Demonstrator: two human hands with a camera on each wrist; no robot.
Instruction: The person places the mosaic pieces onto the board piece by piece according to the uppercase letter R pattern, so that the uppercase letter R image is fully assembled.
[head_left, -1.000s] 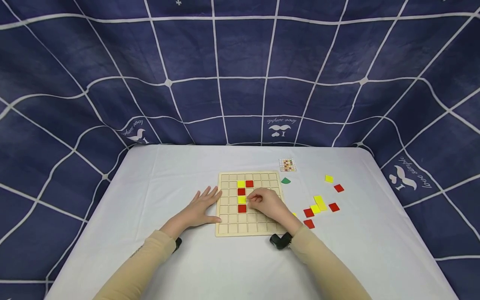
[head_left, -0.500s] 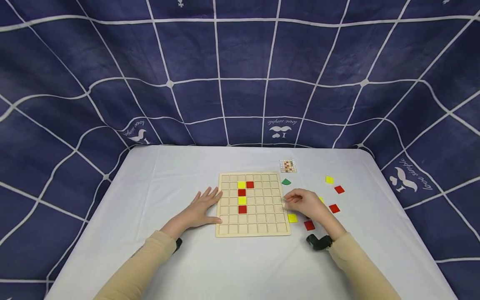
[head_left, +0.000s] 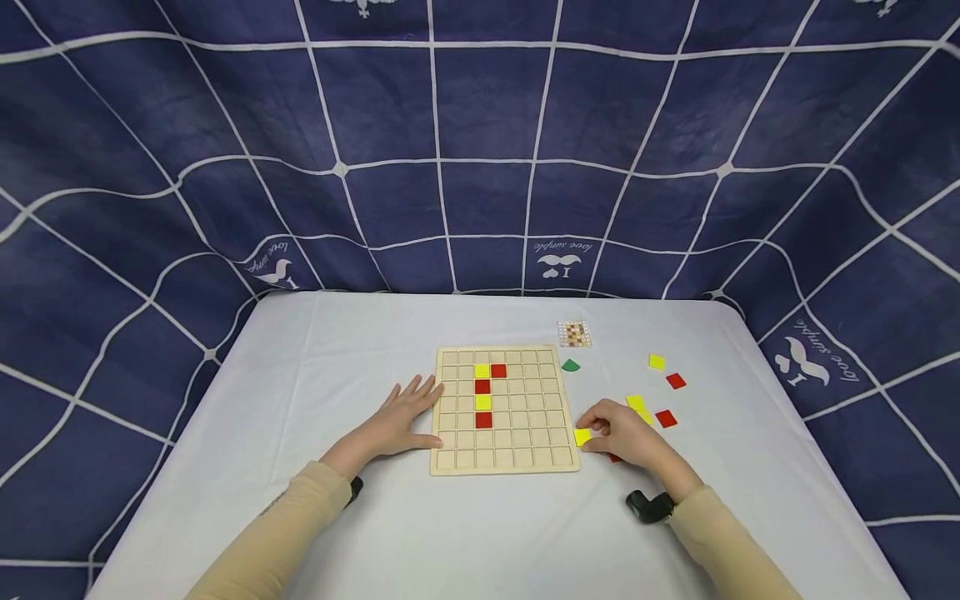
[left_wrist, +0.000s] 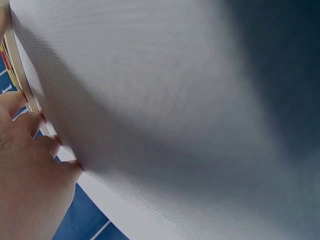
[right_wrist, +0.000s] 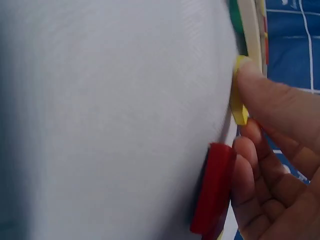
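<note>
A square wooden grid board [head_left: 525, 460] lies on the table, with several red and yellow square tiles in its cells, such as a red tile [head_left: 483, 420]. My left hand [head_left: 397, 422] lies spread at the board's left edge, fingertips and thumb touching it. At the board's lower right edge, my right hand [head_left: 630, 433] pinches a yellow square tile [head_left: 582, 437] between thumb and fingers. In the right wrist view the thumb sits on one end of that tile and a finger at the other. Close to the curled fingers there is a red tile [right_wrist: 215, 187].
Loose tiles lie to the right, among them a red tile [head_left: 666, 418], a yellow tile [head_left: 657, 362] and a yellow piece [head_left: 637, 407] partly behind the hand. A small pattern card [head_left: 574, 334] and a green fan-shaped piece [head_left: 571, 365] lie beyond the board's upper right corner.
My right hand has moved right from over the board's middle, then down to the yellow tile beside its edge, and now grips it. The left hand has stayed in place.
</note>
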